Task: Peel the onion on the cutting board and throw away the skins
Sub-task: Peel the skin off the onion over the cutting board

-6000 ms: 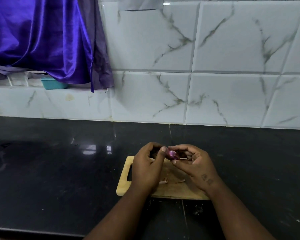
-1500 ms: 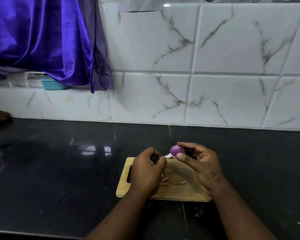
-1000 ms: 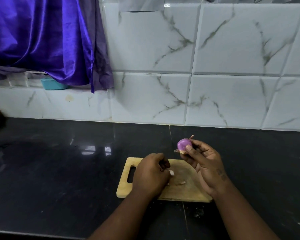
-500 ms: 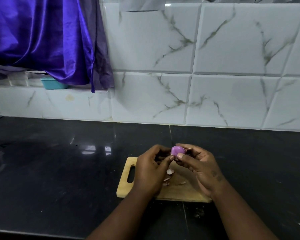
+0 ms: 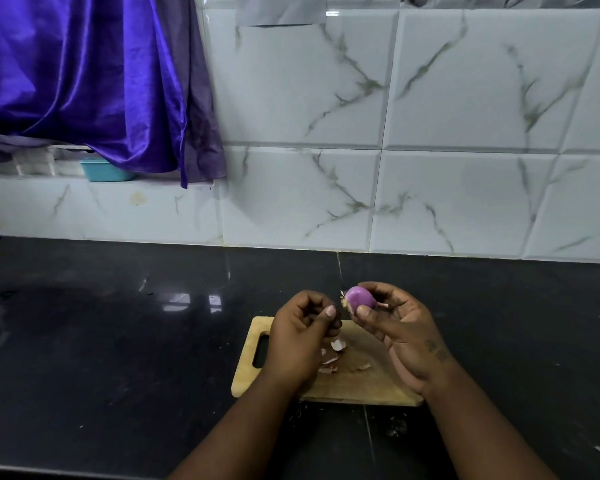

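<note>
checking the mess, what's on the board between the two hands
In the head view, loose onion skins lie on the cutting board between the left hand and right hand.

There was one camera only, worn on the person's head, wide-angled, looking forward and down. It faced the tiled wall [image 5: 430,133] square on, with the dark desk [image 5: 101,341] stretching below it. Both forearms came up from the bottom edge, and the cutting board [image 5: 361,389] sat close beneath, low and a little right of centre. A purple curtain [image 5: 84,81] filled the upper left corner.
</note>
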`<state>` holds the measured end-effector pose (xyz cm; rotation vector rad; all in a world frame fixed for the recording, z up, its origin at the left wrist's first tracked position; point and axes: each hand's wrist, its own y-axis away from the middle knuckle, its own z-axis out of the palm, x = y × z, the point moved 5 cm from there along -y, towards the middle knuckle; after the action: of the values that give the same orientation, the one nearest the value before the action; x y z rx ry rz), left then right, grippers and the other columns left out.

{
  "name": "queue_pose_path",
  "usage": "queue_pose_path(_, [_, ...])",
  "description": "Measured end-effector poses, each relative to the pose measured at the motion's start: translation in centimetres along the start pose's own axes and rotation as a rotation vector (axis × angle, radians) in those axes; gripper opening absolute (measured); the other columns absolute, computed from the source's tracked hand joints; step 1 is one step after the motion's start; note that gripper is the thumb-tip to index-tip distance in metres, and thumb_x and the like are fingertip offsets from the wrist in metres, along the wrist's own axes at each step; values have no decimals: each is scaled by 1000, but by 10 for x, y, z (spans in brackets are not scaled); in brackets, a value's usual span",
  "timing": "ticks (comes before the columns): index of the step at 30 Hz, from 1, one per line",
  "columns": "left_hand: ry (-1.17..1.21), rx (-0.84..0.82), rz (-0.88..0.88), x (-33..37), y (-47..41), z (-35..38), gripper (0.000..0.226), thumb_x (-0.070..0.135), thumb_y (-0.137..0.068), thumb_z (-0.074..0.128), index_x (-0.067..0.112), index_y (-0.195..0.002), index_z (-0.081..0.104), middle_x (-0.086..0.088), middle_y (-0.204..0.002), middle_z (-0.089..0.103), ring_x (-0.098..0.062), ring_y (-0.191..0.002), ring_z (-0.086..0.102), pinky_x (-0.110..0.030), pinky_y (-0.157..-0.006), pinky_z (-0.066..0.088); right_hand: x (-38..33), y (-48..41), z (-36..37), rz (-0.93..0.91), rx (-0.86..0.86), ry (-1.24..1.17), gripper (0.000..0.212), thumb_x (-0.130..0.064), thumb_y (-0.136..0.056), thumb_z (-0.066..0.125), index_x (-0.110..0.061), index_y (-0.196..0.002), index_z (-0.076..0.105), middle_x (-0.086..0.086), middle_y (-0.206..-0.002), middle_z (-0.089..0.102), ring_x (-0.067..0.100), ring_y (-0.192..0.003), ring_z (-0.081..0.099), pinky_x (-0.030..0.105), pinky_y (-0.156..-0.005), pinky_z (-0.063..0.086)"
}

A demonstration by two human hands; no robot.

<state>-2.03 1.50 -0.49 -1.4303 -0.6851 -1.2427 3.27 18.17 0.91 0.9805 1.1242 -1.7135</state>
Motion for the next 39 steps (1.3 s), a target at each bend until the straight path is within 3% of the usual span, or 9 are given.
queue_pose_path(4, [-207, 8, 76, 2, 1, 0, 12, 23, -88, 82, 21, -96, 74, -2, -90, 76, -17, -83, 73, -30, -72, 63, 0, 2, 0, -27, 9, 129, 45, 10, -75, 81, 0, -115, 67, 11, -109, 80, 26, -103, 78, 28, -81, 64])
queue_pose_path(8, [-219, 26, 76, 5, 0, -2, 10, 21, -89, 82, 18, -96, 75, -2, -89, 77, -16, -81, 74, -27, -70, 63, 3, 2, 0, -27, 2, 187, 46, 7, -73, 86, -4, -112, 65, 17, -113, 78, 36, -108, 75, 45, -92, 63])
queue_pose_path(12, [-243, 52, 56, 5, 1, -3, 8, 20, -88, 83, 19, -94, 76, 2, -86, 78, -12, -79, 75, -24, -68, 62, 3, 2, 2, -19, 0, 251, 49, 4, -69, 91, -8, -109, 65, 15, -110, 78, 31, -103, 76, 36, -84, 65])
queue_pose_path(16, [-357, 84, 97, 11, 5, -2, 10, 17, -90, 80, 24, -96, 81, 10, -85, 79, -1, -83, 74, -16, -69, 60, 5, 1, 3, -39, 6, 312, 49, 1, -65, 95, -18, -100, 65, 13, -106, 76, 29, -100, 75, 40, -85, 63])
queue_pose_path(21, [-457, 77, 181, 16, 9, -2, 15, 19, -92, 78, 28, -103, 82, 17, -90, 79, 5, -88, 73, -12, -75, 59, 5, 1, 4, -67, 18, 369, 50, 3, -64, 94, -14, -98, 63, 9, -100, 76, 26, -96, 75, 38, -82, 64])
queue_pose_path(25, [-396, 33, 130, 13, 7, 0, 18, 18, -92, 78, 25, -108, 82, 14, -97, 80, 3, -93, 74, -13, -79, 59, 3, 2, 3, -85, 29, 390, 53, 5, -64, 94, -5, -103, 59, 19, -104, 74, 30, -99, 75, 42, -84, 65])
queue_pose_path(30, [-345, 66, 90, 9, 4, -4, 13, 13, -92, 78, 24, -96, 83, 9, -88, 81, -2, -86, 76, -17, -73, 61, 2, 2, 5, -94, 13, 435, 55, -1, -61, 97, -8, -101, 60, 10, -100, 73, 22, -95, 74, 35, -81, 64])
queue_pose_path(35, [-380, 87, 88, 10, 6, -2, 10, 15, -93, 77, 25, -93, 79, 9, -83, 78, -2, -80, 74, -15, -67, 59, 1, 3, 7, -93, 9, 401, 46, 1, -69, 92, -10, -102, 63, 11, -102, 75, 26, -97, 75, 31, -79, 64])
queue_pose_path(39, [-390, 110, 52, 5, 3, -3, 11, 17, -98, 70, 24, -90, 70, 1, -80, 74, -12, -75, 72, -19, -61, 58, -1, 4, 5, -91, 26, 339, 35, -1, -78, 86, -12, -105, 67, 10, -106, 78, 25, -100, 77, 32, -82, 64])
